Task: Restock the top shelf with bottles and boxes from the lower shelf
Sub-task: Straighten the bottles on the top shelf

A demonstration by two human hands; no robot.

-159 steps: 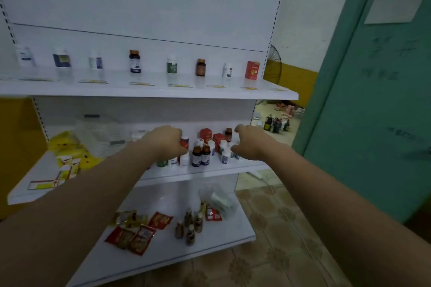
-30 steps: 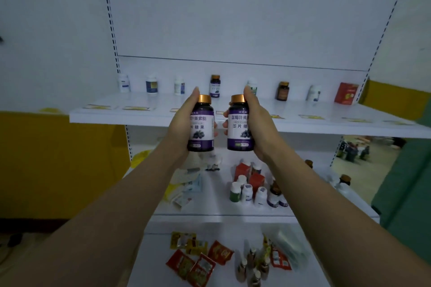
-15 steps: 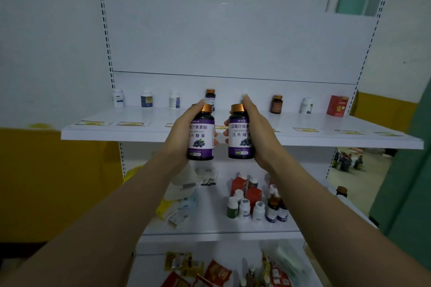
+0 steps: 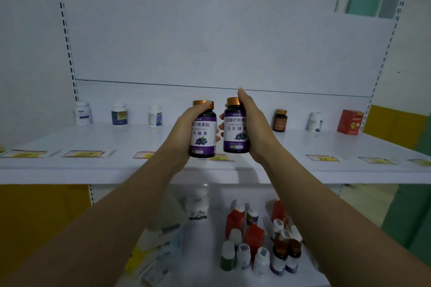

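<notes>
My left hand [image 4: 184, 129] and right hand [image 4: 255, 128] grip purple bottles [image 4: 202, 134], now raised to the top shelf [image 4: 93, 170]. Placing likely comes next.

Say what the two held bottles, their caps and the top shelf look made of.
Left bottle and right bottle: dark glossy body, plastic or glass, unclear; printed purple-and-white labels. Caps: shiny gold, metallic finish, maybe coated plastic. Top shelf: probably white painted metal, smooth, faintly reflective.
</notes>
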